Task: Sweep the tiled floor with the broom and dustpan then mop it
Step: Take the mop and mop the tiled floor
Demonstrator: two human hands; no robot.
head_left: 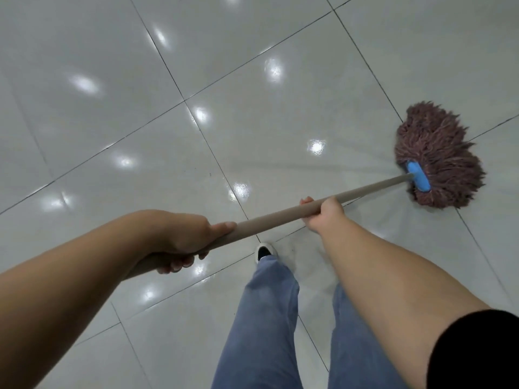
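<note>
- Maroon yarn strands, shaggy and matted, fan out in a rough heart shape where the mop head point(438, 155) lies flat on the tiled floor point(252, 66), far right of the view, straddling a dark grout line.
- Bright blue plastic forms the clamp point(418, 179) that pins the strands to the handle point(280, 213), a smooth, round, beige pole slanting down from the right toward the lower left.
- Right hand point(323, 213) grips the pole at mid-length, fingers wrapped over the top and a thumb tip showing behind it; the palm side is hidden.
- Left hand point(185, 237) holds the near end, fingers curled underneath, thumb laid along the shaft; the pole's tip is buried behind the wrist and cannot be seen.
- Both forearms are bare; a black sleeve point(477, 352) is cut off at the lower right corner.
- Light blue trouser legs point(261, 318), loose and softly creased, run off the bottom edge. One white shoe point(264, 251) with a dark opening pokes out below the pole; the other foot is hidden behind the right forearm.
- Large glossy grey-white tiles, set on a diagonal, carry blurred ceiling-light glints; faint streaks near the mop are hard to make out.
</note>
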